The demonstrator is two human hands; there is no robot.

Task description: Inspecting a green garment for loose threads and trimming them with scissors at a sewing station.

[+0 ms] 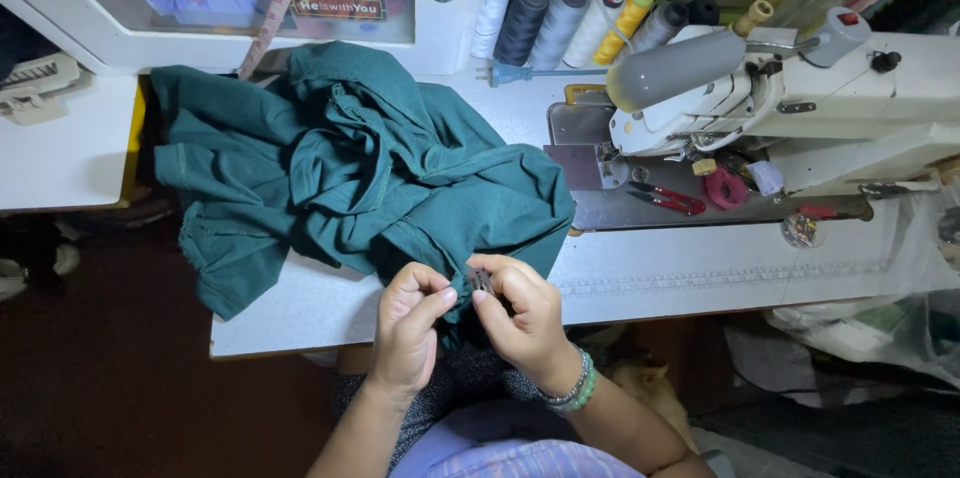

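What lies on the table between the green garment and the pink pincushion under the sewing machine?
In the head view, the metal plate and red-handled snips lie between the green garment and pink pincushion.

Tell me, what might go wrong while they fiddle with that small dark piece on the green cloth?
The small dark piece is only pinched between the left hand and right hand, so it might slip down into the lap. Much of the green garment hangs over the table edge and could slide off.
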